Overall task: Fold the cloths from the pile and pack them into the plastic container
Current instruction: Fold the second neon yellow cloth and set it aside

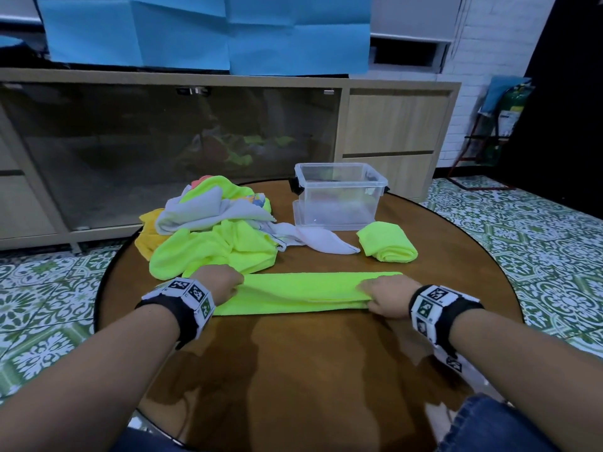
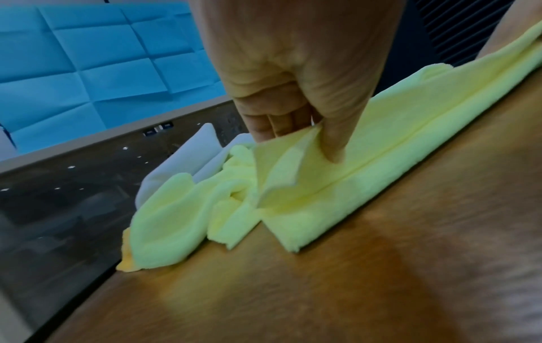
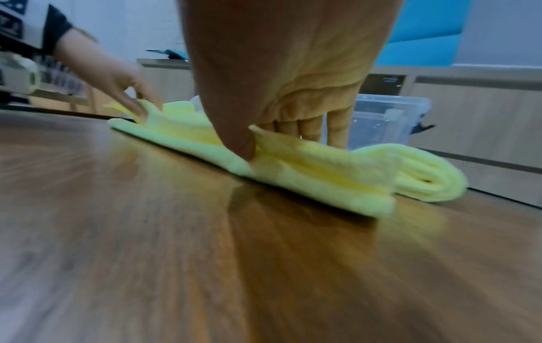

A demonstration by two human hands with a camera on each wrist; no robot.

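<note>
My left hand (image 1: 219,285) pinches the left end of a long neon-yellow cloth (image 1: 300,293), thumb (image 2: 331,141) on the top layer and the fingers (image 2: 264,130) curled behind a raised flap of fabric. My right hand (image 1: 386,296) grips the cloth's right end the same way: the thumb (image 3: 240,143) presses down into the fold while the fingers (image 3: 310,130) tuck behind a lifted edge. Both hands are closed on the fabric, neither released. The cloth lies folded into a narrow strip across the near part of the round wooden surface (image 1: 310,370), stretched flat between my two hands.

Just beyond the left hand sits the unfolded pile (image 1: 212,223), a heap of neon-yellow, white and orange-yellow cloths, its nearest yellow piece touching the strip's far edge. A white cloth (image 1: 313,239) trails out of the pile toward the right. Beyond the right hand, apart from the strip, rests a folded neon-yellow cloth (image 1: 386,243). Behind that stands the clear plastic container (image 1: 339,197), lid off, at the far side of the surface; whether anything lies inside I cannot tell. A wooden cabinet (image 1: 394,132) with dark glass doors lines the wall behind.
</note>
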